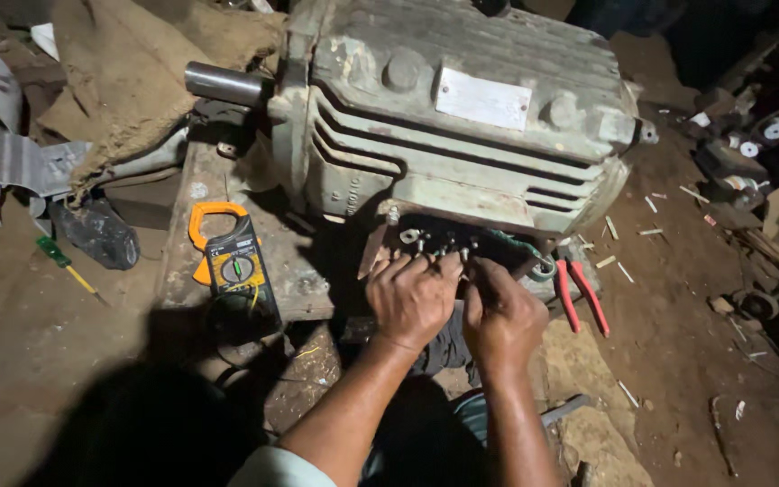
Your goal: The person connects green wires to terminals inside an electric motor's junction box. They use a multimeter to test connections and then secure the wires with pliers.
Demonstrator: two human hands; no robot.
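A large, ribbed, pale green cast-metal electric motor (462,117) lies on its side on a worn slab (182,271) set on the dirt floor (678,361), its bare steel shaft (223,84) pointing toward nine o'clock. At the motor's six o'clock sits the open terminal box (444,239), where small metal studs and nuts show. Both hands work side by side at that box: the left hand (415,298) is curled with fingertips pressed in among the studs, and the right hand (502,316), touching it, has fingers bunched at the same terminals; whether either pinches a nut or wire cannot be told. At three o'clock from the right hand, red-handled pliers (577,293) lie just beside the box. At nine o'clock from the left hand rests an orange and black clamp meter (227,257) with a round dial. Farther toward nine o'clock, a green-handled screwdriver (65,261) lies on the floor beside a dark crumpled bag (96,233). Brown sacking (128,81) is heaped at eleven o'clock.
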